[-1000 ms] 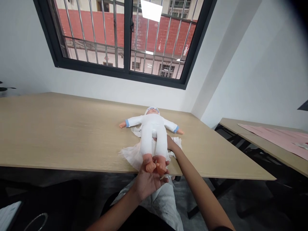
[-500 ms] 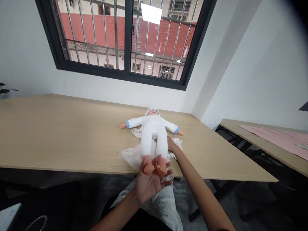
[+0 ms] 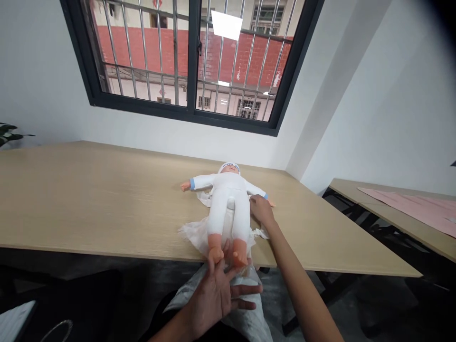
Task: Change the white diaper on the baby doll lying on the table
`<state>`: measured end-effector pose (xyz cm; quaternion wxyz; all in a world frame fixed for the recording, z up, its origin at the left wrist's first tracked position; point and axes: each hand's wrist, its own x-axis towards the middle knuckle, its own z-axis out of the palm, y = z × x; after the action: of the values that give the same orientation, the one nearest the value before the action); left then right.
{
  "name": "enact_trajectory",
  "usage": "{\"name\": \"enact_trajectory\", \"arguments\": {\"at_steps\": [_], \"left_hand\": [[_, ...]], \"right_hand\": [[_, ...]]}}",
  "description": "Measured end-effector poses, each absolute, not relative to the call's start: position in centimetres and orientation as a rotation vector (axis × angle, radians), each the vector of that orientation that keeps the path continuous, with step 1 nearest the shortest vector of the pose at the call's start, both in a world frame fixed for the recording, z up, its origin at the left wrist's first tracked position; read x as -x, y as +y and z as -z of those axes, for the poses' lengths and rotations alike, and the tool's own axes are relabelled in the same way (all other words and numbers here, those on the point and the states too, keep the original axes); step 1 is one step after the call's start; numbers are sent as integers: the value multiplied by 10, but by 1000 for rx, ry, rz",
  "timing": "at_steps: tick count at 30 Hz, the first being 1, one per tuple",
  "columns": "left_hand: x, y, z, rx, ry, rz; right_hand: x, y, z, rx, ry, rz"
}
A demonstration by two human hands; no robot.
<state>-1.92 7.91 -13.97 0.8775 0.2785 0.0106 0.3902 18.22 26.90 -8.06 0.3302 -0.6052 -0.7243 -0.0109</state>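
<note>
A baby doll in a white outfit with blue cuffs lies on its back on the table, its feet toward me at the front edge. A thin white cloth is spread under its hips and legs. My left hand is at the doll's feet, palm up with fingers spread, the fingertips touching the feet from below. Beside the doll's hip on the right, my right hand has its fingers bent together against the outfit. What those fingertips hold, if anything, is hidden.
The wooden table runs up to a wall with a barred window. To the right stands another table with a pink cloth on it. A dark chair or bag is at the lower left, below the table edge.
My right hand has come out from under the doll's legs and moved up to its hip. My left hand has dropped lower from the feet, and the legs have come down a little.
</note>
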Motion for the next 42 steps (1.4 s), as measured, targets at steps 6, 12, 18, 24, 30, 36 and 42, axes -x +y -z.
{"name": "enact_trajectory", "arguments": {"at_steps": [6,12,18,24,30,36,42], "left_hand": [[44,69,127,-938,386,-678],[64,83,55,-1471,745,-1076],[46,154,61,-1437,708,-1499],[60,175,73,-1621,817,-1295],[101,197,59,-1741,857,-1080],[118,206,55,-1698,813,-934],[113,204,58,-1881,864,-782]], "right_hand": [[-149,227,56,1164,-1799,-98],[-114,188,57,1165,-2122,-101],[-120,183,71,1219,-2109,-58],[-139,169,61,1233,-2308,-122],[-164,167,39,1245,-2461,-189],[-176,167,52,1220,-2551,-118],[-174,164,54,1178,-2604,-112]]}}
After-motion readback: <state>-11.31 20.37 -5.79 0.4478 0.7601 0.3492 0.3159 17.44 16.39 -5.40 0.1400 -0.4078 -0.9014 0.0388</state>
